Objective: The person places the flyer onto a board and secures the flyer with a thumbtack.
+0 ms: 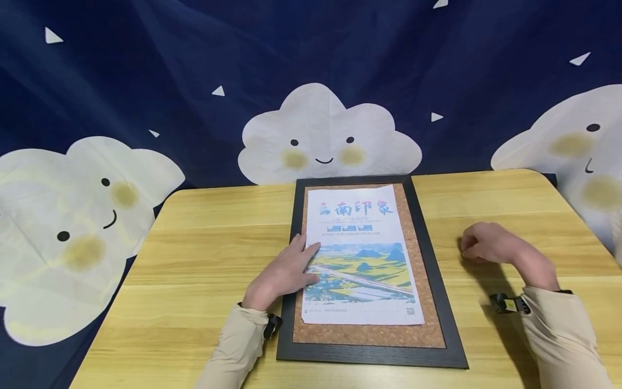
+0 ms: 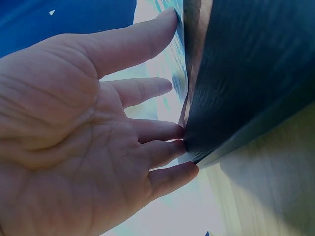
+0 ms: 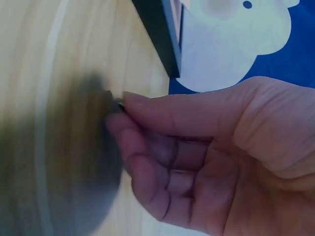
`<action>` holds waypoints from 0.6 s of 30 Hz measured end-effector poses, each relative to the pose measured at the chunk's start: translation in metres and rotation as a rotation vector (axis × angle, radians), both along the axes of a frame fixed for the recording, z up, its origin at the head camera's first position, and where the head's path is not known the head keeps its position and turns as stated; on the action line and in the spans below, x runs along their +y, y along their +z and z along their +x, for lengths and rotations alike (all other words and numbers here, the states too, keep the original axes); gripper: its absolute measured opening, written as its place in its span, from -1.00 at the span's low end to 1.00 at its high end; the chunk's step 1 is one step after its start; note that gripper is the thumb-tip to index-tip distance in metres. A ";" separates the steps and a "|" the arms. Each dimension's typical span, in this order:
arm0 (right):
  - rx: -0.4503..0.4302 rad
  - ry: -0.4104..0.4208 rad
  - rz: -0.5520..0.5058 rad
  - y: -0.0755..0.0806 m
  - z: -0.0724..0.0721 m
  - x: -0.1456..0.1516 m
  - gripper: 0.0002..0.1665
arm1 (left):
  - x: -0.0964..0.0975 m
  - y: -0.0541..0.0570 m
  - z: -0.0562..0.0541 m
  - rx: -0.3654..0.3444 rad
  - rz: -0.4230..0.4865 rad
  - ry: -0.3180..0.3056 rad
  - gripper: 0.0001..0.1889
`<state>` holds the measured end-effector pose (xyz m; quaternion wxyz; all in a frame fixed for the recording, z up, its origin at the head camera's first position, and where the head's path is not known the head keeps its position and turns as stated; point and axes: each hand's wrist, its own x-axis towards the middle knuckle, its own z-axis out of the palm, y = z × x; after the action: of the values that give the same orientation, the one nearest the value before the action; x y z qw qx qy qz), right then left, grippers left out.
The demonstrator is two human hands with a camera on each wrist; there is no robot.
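Observation:
A printed poster (image 1: 359,278) with large lettering and a landscape of fields lies on a black-framed cork board (image 1: 369,336). My left hand (image 1: 284,273) rests on the poster's left edge, its fingers spread. In the left wrist view the fingertips of this hand (image 2: 93,128) meet the sheet and the board's dark frame (image 2: 246,73). Right of the board, my right hand (image 1: 505,251) is just over the table, fingers curled. The right wrist view shows thumb and index finger pinching a small dark thing (image 3: 119,104), mostly hidden, its kind unclear.
The board sits on a light wooden table (image 1: 209,259), reaching its back edge. Behind hangs a dark blue cloth (image 1: 204,48) with smiling white clouds (image 1: 330,129). Dark wrist cameras (image 1: 273,326) are strapped at both sleeves.

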<state>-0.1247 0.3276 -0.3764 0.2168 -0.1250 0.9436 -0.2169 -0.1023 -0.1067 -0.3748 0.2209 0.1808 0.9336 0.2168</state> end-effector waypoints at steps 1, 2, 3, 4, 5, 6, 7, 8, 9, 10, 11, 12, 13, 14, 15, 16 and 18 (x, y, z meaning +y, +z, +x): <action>0.013 -0.002 -0.009 0.001 -0.001 -0.001 -0.92 | 0.000 0.000 0.000 0.002 0.002 -0.001 -0.26; 0.034 -0.002 -0.016 0.002 -0.001 -0.002 -0.92 | 0.000 0.000 0.000 0.002 0.002 -0.002 -0.26; 0.054 -0.004 -0.025 0.003 -0.002 -0.004 -0.92 | -0.001 0.000 0.000 0.002 0.000 -0.004 -0.26; 0.081 -0.002 -0.030 0.005 -0.002 -0.005 -0.91 | -0.001 0.000 0.000 0.002 -0.001 -0.007 -0.27; 0.106 -0.006 -0.035 0.006 -0.003 -0.007 -0.90 | -0.001 -0.001 0.000 0.004 -0.001 -0.010 -0.27; 0.127 -0.013 -0.044 0.008 -0.004 -0.009 -0.88 | -0.001 -0.001 0.001 0.004 -0.003 -0.014 -0.27; 0.152 -0.016 -0.052 0.010 -0.005 -0.011 -0.87 | -0.001 -0.001 0.000 0.002 -0.007 -0.016 -0.28; 0.176 -0.018 -0.060 0.011 -0.006 -0.013 -0.86 | -0.001 -0.001 0.000 -0.001 -0.013 -0.020 -0.28; 0.195 -0.026 -0.074 0.013 -0.007 -0.015 -0.85 | -0.001 -0.001 0.000 -0.002 -0.014 -0.023 -0.28; 0.213 -0.034 -0.092 0.015 -0.009 -0.018 -0.85 | -0.001 -0.001 0.000 -0.005 -0.017 -0.025 -0.28; 0.226 -0.042 -0.111 0.016 -0.010 -0.021 -0.86 | -0.001 -0.001 0.000 -0.007 -0.016 -0.027 -0.29; 0.237 -0.050 -0.134 0.018 -0.012 -0.023 -0.87 | -0.001 0.000 0.000 -0.013 -0.018 -0.029 -0.29; 0.249 -0.058 -0.154 0.019 -0.014 -0.026 -0.89 | -0.001 0.000 0.000 -0.013 -0.018 -0.032 -0.29; 0.256 -0.069 -0.177 0.020 -0.015 -0.029 -0.91 | -0.001 0.000 0.000 -0.012 -0.015 -0.037 -0.29; 0.265 -0.080 -0.201 0.021 -0.017 -0.032 -0.94 | -0.002 0.000 0.000 -0.011 -0.014 -0.041 -0.29; 0.273 -0.087 -0.220 0.022 -0.018 -0.034 -0.95 | -0.002 0.000 -0.001 -0.012 -0.017 -0.048 -0.29; 0.291 -0.103 -0.256 0.023 -0.021 -0.039 -0.93 | -0.002 0.000 -0.001 -0.008 -0.023 -0.064 -0.29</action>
<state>-0.1453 0.2884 -0.3529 0.0490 -0.1332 0.9349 -0.3253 -0.1032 -0.1087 -0.3752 0.2334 0.2074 0.9288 0.1995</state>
